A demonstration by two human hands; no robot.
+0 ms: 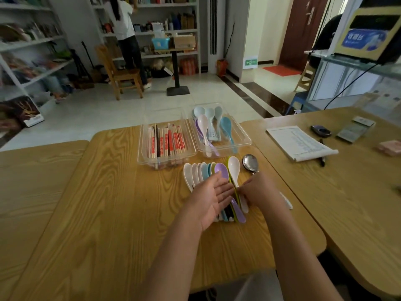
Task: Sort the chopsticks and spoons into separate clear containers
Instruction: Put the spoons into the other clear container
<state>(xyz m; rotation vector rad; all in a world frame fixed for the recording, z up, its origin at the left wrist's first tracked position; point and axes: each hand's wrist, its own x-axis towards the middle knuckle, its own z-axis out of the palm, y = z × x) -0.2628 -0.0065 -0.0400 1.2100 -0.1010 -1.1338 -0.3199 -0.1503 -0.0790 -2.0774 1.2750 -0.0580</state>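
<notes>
**Item:** fanned row of plastic soup spoons, white, blue, green and purple [201, 170]. It lies bowls-away on the light wooden table [108, 192], short of its far edge and toward its right edge.

**Left hand** [213, 199]: fingers straight and released, palm pressed against the left side of the spoon row's handles.

**Right hand** [259, 190]: fingers curled in, gripping the handles from the right; fingertips mostly hidden.

**Destination:** clear rectangular plastic container [244, 132] at the far edge, holding pastel plastic spoons [205, 124]. The neighbouring clear plastic tub [143, 157] holds paper-sleeved wooden chopsticks [167, 140].

**Loose:** round-bowled steel spoon [250, 162], just right of the spoon row.

**Handling note:** smooth nested plastic probably slips. Squeeze both sides evenly, close the fan into one bundle, and lift it level. Fetch the steel spoon separately.
</notes>
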